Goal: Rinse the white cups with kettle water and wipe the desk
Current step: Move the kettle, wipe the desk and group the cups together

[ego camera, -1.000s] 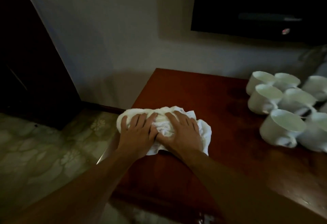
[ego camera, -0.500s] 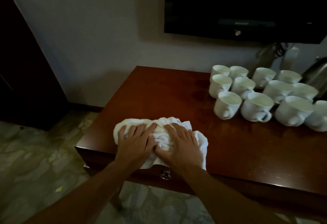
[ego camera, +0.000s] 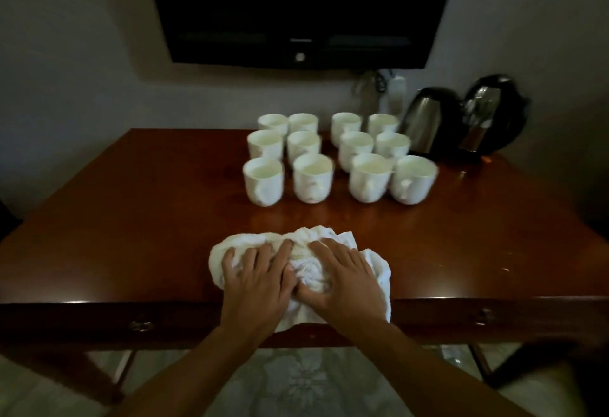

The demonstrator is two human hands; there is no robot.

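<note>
A crumpled white cloth (ego camera: 304,265) is pressed flat onto the wooden desk (ego camera: 131,219) at its near edge by both hands. The left hand (ego camera: 255,280) is laid on the left half of the cloth, palm down, with its fingers spread and nearly straight; nothing is curled around or pinched. The right hand (ego camera: 344,280) is laid just beside it on the right half, likewise palm down with extended fingers, and the two thumbs are brought close together over the bunched middle of the cloth. Cloth is seen bulging out to the left of the left hand, beyond the fingertips of both hands, and to the right of the right hand, where a fold is draped over the desk's front edge. Twelve white cups (ego camera: 333,156) are stood upright well beyond the fingertips, toward the wall and slightly to the right of the hands, arranged in two groups of six, apart from the cloth. Further right of the cups and behind them, two dark kettles (ego camera: 431,120) are placed side by side at the far right corner. A black screen (ego camera: 296,4) is mounted on the wall above the cups.
</note>
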